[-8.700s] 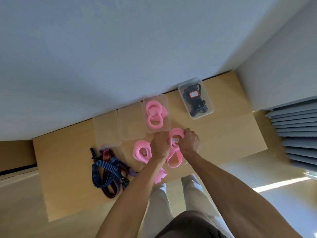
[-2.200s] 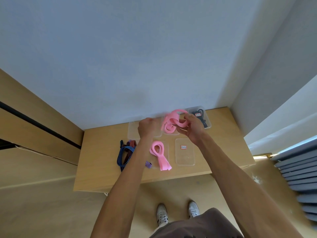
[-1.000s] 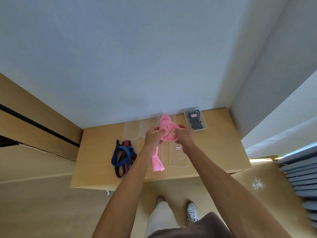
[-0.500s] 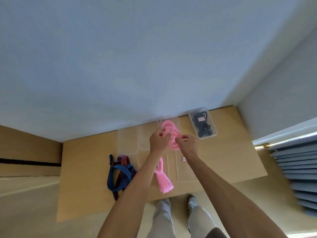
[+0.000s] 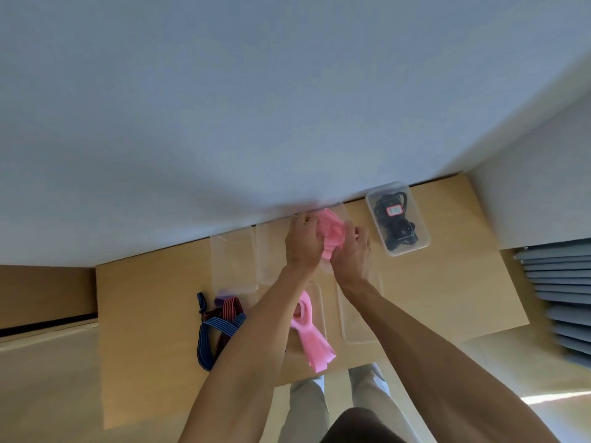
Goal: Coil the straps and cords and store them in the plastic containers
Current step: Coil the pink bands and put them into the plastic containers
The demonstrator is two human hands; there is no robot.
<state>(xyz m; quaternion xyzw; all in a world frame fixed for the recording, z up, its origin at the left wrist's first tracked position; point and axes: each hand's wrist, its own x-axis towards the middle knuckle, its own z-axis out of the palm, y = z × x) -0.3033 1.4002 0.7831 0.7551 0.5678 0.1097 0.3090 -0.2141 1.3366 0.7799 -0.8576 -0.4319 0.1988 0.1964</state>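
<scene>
1. Your left hand (image 5: 302, 243) and right hand (image 5: 350, 254) both curl round the bunched pink strap (image 5: 332, 233), pressing it over a clear container (image 5: 340, 208) at the desk's (image 5: 153, 298) far edge.
2. Near the left edge lies one tangle of blue and red striped straps (image 5: 217, 327).
3. Two empty clear containers (image 5: 233, 266) sit side by side against the far edge, left of your hands.
4. One more pink strap (image 5: 308, 334) lies on a clear lid by the near edge, its tails hanging over it.
5. One clear lid (image 5: 358, 314) lies right of it.
6. Toward the far right corner, one closed container (image 5: 398, 219) holds black cords; its red-bordered label is too small to read.
</scene>
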